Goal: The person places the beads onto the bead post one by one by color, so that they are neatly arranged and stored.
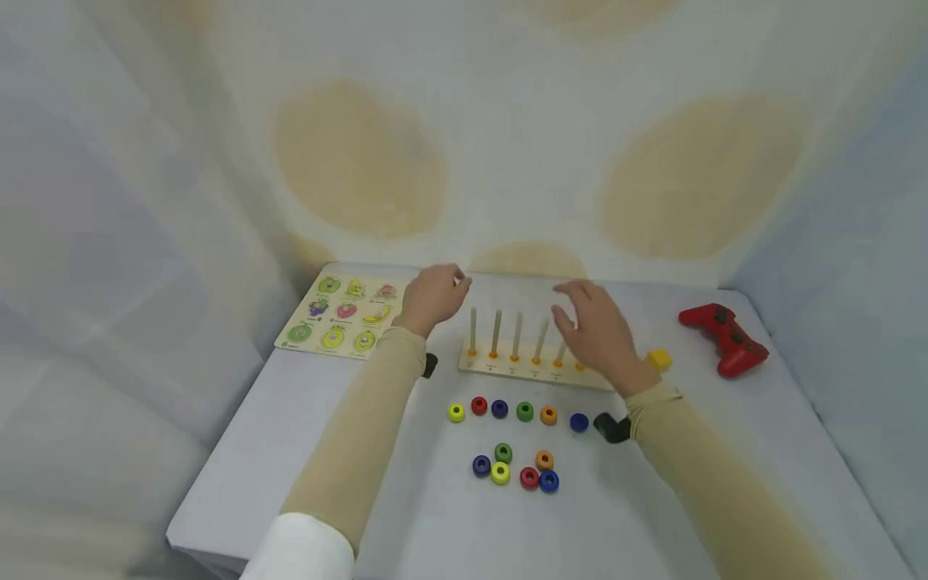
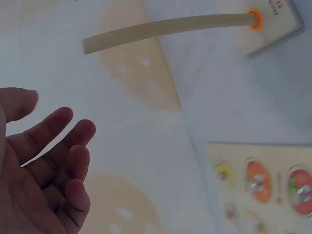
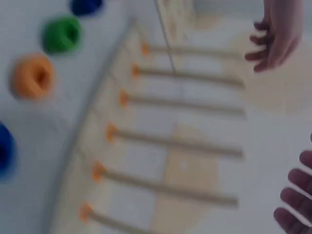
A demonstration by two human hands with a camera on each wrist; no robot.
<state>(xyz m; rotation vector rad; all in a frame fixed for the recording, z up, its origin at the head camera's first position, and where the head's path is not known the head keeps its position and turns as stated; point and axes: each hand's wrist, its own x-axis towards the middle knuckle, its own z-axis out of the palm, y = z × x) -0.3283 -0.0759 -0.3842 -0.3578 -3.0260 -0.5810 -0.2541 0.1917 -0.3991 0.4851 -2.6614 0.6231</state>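
My left hand [image 1: 437,296] hovers near the left end of a wooden peg board [image 1: 507,366], fingers loosely bent with nothing in them. Several thin upright pegs rise from orange bases on that board. Over its right part hangs my right hand [image 1: 596,329], also holding nothing, its thumb apart from the fingers and covering some of the pegs. In the left wrist view, one peg [image 2: 170,30] stands beyond the relaxed left fingers [image 2: 78,161]. The right wrist view has the row of bare pegs [image 3: 180,141], with the right fingertips [image 3: 292,195] at the edge.
In front of the board lies a row of coloured rings, including a green ring [image 1: 525,412]; a cluster with a yellow ring [image 1: 500,473] lies nearer. A fruit puzzle board [image 1: 348,318] is at left. A yellow cube [image 1: 659,359] and red game controller [image 1: 725,338] lie at right.
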